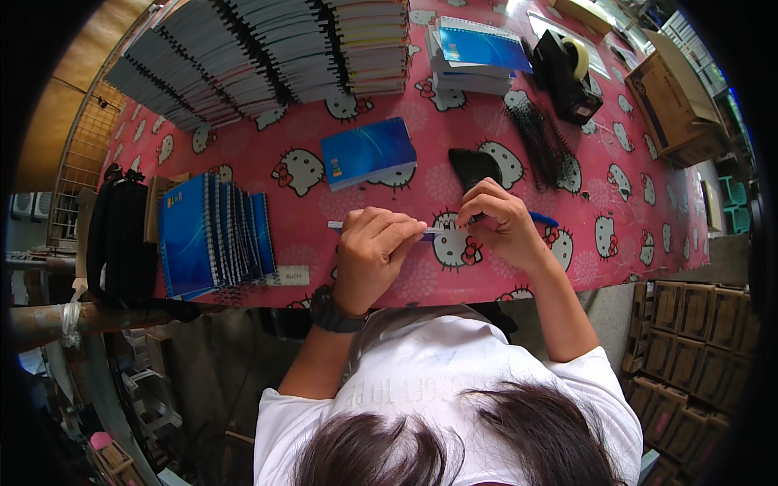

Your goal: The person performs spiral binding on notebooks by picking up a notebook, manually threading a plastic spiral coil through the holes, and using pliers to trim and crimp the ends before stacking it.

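Note:
Over the near part of the table, my left hand (pixel 374 249) is closed on a thin notebook (pixel 334 225). Only its pale edge and a bit of blue show, on both sides of the fingers. My right hand (pixel 501 217) is just to the right, its thumb and index finger pinched close to the notebook's right end. What lies between those fingertips is too small to make out. A blue handle (pixel 543 219) sticks out behind the right wrist; whether it is held or lying there is hidden. Beyond the hands lies a loose blue-covered notebook (pixel 369 152).
Blue spiral notebooks (pixel 185 235) stand at the left beside a black bag (pixel 121 235). Tall stacks of bound pages (pixel 284 49) fill the back. Black spiral coils (pixel 541 146), a tape dispenser (pixel 567 81), a black object (pixel 474 168) and a cardboard box (pixel 677 101) are to the right.

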Motion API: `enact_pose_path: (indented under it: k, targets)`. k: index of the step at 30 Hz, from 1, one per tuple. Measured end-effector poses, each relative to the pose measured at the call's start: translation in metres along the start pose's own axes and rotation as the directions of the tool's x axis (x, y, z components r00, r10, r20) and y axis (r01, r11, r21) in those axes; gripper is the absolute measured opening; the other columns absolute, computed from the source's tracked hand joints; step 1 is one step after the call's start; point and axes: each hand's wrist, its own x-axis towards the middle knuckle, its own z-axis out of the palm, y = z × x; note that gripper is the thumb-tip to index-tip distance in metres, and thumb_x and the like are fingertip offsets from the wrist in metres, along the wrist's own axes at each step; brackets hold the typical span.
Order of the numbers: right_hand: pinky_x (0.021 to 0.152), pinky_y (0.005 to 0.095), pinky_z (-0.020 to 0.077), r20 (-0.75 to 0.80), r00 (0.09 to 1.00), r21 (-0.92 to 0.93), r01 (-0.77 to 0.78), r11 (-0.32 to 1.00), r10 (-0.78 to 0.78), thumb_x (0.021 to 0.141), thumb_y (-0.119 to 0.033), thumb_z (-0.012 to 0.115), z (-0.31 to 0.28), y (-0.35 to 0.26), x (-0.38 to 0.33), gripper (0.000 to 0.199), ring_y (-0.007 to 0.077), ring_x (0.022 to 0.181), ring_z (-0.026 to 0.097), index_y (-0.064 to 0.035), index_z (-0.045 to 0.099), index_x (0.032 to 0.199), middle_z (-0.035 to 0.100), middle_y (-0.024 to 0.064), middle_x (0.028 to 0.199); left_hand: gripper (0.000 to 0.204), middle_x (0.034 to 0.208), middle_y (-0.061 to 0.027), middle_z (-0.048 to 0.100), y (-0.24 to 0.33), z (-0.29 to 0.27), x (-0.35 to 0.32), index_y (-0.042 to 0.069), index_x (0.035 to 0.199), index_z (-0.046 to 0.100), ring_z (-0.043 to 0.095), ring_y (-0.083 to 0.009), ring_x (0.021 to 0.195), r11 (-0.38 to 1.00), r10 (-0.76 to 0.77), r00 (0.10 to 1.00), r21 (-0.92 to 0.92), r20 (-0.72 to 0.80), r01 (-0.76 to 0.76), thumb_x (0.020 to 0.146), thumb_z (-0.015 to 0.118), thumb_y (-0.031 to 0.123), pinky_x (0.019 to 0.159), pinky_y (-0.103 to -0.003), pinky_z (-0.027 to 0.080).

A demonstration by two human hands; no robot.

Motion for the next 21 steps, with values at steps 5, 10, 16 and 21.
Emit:
enact_pose_path:
  k: [5, 10, 16, 21]
  targets:
    - [0.073, 0.0306, 0.0491, 0.029, 0.999, 0.066, -0.040, 0.997, 0.038, 0.065, 0.015, 0.066, 0.0027, 0.0000, -0.0005, 0.030, 0.0193, 0.089, 0.058, -0.0063, 0.065, 0.087, 0.059, 0.0029, 0.088, 0.017, 0.083, 0.0007, 0.069, -0.0003, 0.0001, -0.0009, 0.013, 0.086, 0.070, 0.062, -0.0163, 0.077, 1.000, 0.011, 1.000, -0.016, 0.006, -0.011, 0.071, 0.077, 0.008, 0.072, -0.031, 0.042]
    - [0.070, 0.0295, 0.0485, 0.053, 0.999, 0.082, 0.004, 0.997, -0.009, 0.062, 0.017, 0.064, 0.0044, 0.0007, 0.0006, 0.037, 0.0176, 0.083, 0.059, -0.0059, 0.065, 0.091, 0.056, 0.0037, 0.090, 0.016, 0.082, 0.0007, 0.069, 0.0024, -0.0021, -0.0024, 0.013, 0.085, 0.070, 0.062, -0.0163, 0.077, 1.000, 0.012, 1.000, -0.019, 0.012, -0.012, 0.071, 0.077, 0.009, 0.073, -0.031, 0.042]
    - [0.069, 0.0296, 0.0492, 0.062, 0.998, 0.074, 0.006, 0.997, -0.010, 0.063, 0.016, 0.064, 0.0039, -0.0002, -0.0004, 0.036, 0.0178, 0.083, 0.060, -0.0052, 0.065, 0.091, 0.055, 0.0043, 0.089, 0.015, 0.082, 0.0004, 0.069, 0.0014, -0.0030, -0.0036, 0.013, 0.084, 0.069, 0.062, -0.0167, 0.077, 1.000, 0.019, 1.000, -0.012, 0.015, -0.019, 0.071, 0.077, 0.008, 0.074, -0.031, 0.042]
    - [0.070, 0.0301, 0.0500, 0.085, 0.995, 0.102, -0.052, 0.993, 0.043, 0.064, 0.016, 0.065, 0.0035, -0.0039, -0.0037, 0.036, 0.0191, 0.086, 0.059, -0.0057, 0.066, 0.092, 0.056, 0.0047, 0.089, 0.014, 0.082, 0.0011, 0.068, 0.0013, -0.0024, -0.0032, 0.013, 0.083, 0.068, 0.062, -0.0167, 0.078, 0.999, 0.039, 0.999, -0.004, 0.011, -0.039, 0.072, 0.076, 0.008, 0.074, -0.032, 0.041]
